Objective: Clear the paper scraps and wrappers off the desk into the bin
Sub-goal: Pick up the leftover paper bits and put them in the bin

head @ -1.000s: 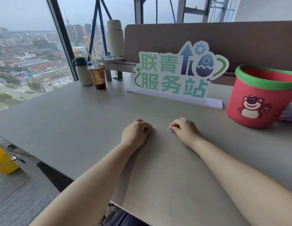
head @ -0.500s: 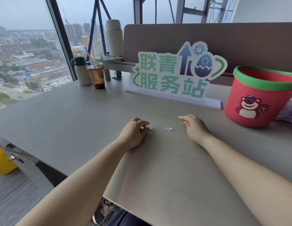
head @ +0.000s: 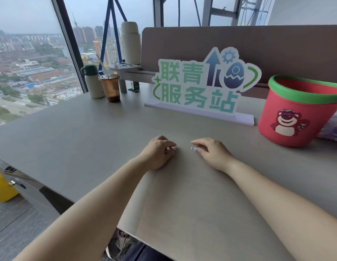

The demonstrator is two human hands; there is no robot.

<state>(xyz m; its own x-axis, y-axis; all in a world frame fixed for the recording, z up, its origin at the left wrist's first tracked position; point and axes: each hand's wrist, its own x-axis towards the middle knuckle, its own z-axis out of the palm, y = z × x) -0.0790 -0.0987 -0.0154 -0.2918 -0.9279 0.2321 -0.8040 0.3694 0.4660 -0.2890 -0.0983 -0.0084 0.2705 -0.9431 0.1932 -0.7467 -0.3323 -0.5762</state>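
Both hands lie on the pale desk (head: 69, 140) near its middle. My left hand (head: 158, 152) has its fingers curled over tiny silvery scraps (head: 174, 147) that peek out at its fingertips. My right hand (head: 211, 151) reaches left with fingers and thumb closing on another small shiny scrap (head: 194, 148). The two hands sit a short gap apart. The red bin (head: 295, 113) with a green rim and a bear picture stands at the right, tilted toward me, beyond my right hand.
A white and green cut-out sign (head: 201, 85) stands behind the hands. A brown drink cup (head: 110, 87) and a white flask (head: 91, 81) stand at the back left by the window. A grey partition (head: 239, 44) runs along the back.
My right hand has moved back left from toward the bin and now covers the scraps that lay loose between the hands. My left hand stayed put.
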